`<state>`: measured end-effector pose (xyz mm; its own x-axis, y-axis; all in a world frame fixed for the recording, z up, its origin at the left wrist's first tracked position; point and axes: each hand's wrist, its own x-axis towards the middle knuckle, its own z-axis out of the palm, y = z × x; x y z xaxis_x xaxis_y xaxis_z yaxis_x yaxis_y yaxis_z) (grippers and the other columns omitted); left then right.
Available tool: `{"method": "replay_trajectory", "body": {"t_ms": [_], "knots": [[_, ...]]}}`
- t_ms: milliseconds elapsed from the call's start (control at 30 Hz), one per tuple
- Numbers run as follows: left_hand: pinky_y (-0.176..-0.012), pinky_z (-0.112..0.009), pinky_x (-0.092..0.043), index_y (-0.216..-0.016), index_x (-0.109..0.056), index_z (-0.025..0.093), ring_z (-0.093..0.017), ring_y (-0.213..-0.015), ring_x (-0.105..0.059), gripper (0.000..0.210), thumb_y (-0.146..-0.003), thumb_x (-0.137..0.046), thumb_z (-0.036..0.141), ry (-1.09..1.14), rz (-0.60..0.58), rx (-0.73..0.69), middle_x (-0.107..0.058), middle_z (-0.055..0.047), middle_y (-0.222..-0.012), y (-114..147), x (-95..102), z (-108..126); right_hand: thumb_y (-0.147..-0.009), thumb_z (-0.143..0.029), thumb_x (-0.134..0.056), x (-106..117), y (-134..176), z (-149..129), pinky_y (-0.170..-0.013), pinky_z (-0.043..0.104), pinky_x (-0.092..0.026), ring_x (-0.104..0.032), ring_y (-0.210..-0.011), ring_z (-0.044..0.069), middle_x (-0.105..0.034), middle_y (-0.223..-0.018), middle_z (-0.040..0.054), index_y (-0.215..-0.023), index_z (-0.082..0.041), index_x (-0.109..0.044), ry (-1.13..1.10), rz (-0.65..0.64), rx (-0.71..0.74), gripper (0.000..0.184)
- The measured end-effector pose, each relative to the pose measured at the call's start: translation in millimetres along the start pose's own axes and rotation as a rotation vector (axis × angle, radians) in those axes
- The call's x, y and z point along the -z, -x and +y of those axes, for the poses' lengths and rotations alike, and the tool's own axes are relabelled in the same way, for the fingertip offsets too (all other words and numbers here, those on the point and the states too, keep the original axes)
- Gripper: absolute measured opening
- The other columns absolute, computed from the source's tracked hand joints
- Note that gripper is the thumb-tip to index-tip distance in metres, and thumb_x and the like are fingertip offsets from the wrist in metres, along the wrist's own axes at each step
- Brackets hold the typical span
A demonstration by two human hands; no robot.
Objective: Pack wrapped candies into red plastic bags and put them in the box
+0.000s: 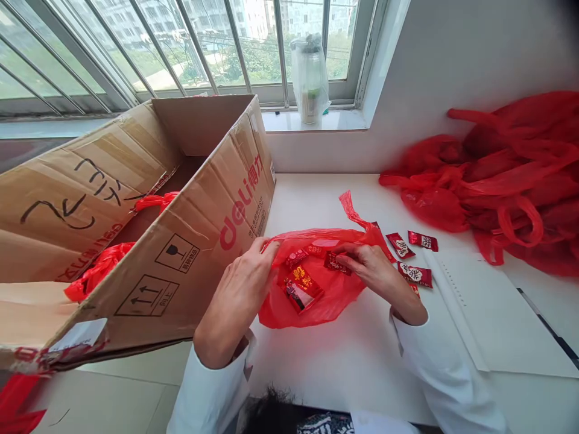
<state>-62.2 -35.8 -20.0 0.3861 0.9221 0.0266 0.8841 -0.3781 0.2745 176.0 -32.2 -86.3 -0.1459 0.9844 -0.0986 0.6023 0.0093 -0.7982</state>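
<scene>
On the white table lies a thin red plastic bag (325, 313) with its mouth spread open. My left hand (242, 289) is closed on the bag's left edge. Inside the bag my right hand (371, 268) pinches a small dark red snack packet (335, 263) between thumb and fingers. A larger red packet with yellow print (302, 289) and a smaller red packet (296, 258) rest in the bag. Just right of the bag are several loose red packets, among them one with white lettering (415, 274) and one farther back (423, 241).
A large open cardboard box (217, 199) stands to the left, with red bags (102, 268) inside. A heap of red plastic bags (506, 175) lies at the right by the wall. A bagged bottle (311, 84) stands on the windowsill. White sheets (502, 319) lie at the right.
</scene>
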Motion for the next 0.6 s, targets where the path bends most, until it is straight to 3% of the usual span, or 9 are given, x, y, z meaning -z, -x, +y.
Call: {"method": "replay_trajectory", "body": {"t_ms": [100,233,367,467,533,600], "knots": [[-0.082,-0.031,-0.053,-0.113,-0.053,0.024,-0.019,-0.09,-0.064,0.029,-0.092,-0.039,0.009,0.057,0.05,-0.016,-0.058,-0.003,-0.11,-5,3.9,6,-0.089,-0.03,-0.044,-8,-3,-3,-0.06,0.025,-0.035,-0.056,-0.064,0.013,-0.067,-0.072,-0.0008,-0.087,-0.021,-0.067,0.008,-0.016,0.034,0.024],[-0.087,-0.032,-0.052,-0.12,-0.049,0.021,-0.022,-0.109,-0.06,0.031,-0.093,-0.038,0.014,0.077,0.127,-0.083,-0.053,-0.007,-0.127,-9,0.7,4,-0.091,-0.026,-0.039,-26,-9,-5,-0.059,0.025,-0.037,-0.055,-0.063,0.013,-0.065,-0.072,-0.0003,-0.083,-0.02,-0.065,-0.027,-0.03,0.091,0.028],[-0.089,-0.034,-0.053,-0.126,-0.047,0.019,-0.024,-0.115,-0.057,0.036,-0.091,-0.04,0.017,0.034,0.148,-0.103,-0.05,-0.01,-0.134,-12,-4.0,-2,-0.09,-0.02,-0.04,-35,-4,-11,-0.066,0.028,-0.042,-0.061,-0.078,0.018,-0.069,-0.091,0.0052,-0.1,-0.02,-0.066,0.071,0.016,0.161,0.028],[-0.091,-0.038,-0.053,-0.128,-0.046,0.017,-0.027,-0.112,-0.059,0.039,-0.09,-0.04,0.025,0.003,0.186,-0.12,-0.052,-0.012,-0.132,-16,-7.7,-10,-0.091,-0.017,-0.04,-21,15,-21,-0.073,0.03,-0.045,-0.063,-0.088,0.02,-0.069,-0.101,0.0067,-0.107,-0.022,-0.067,0.143,0.037,0.209,0.031],[-0.092,-0.042,-0.052,-0.131,-0.045,0.018,-0.029,-0.112,-0.059,0.042,-0.091,-0.04,0.031,0.002,0.202,-0.124,-0.053,-0.012,-0.131,-20,-10.6,-15,-0.093,-0.021,-0.041,-3,33,-22,-0.073,0.027,-0.046,-0.065,-0.085,0.017,-0.071,-0.095,0.003,-0.104,-0.024,-0.069,0.014,0.035,0.222,0.03],[-0.091,-0.044,-0.052,-0.132,-0.044,0.02,-0.031,-0.111,-0.06,0.042,-0.092,-0.04,0.035,0.014,0.204,-0.113,-0.055,-0.011,-0.13,-24,-12.8,-19,-0.093,-0.028,-0.046,19,48,-12,-0.071,0.024,-0.048,-0.065,-0.077,0.014,-0.071,-0.086,0.0,-0.102,-0.026,-0.07,-0.128,0.17,0.151,0.026]]}}
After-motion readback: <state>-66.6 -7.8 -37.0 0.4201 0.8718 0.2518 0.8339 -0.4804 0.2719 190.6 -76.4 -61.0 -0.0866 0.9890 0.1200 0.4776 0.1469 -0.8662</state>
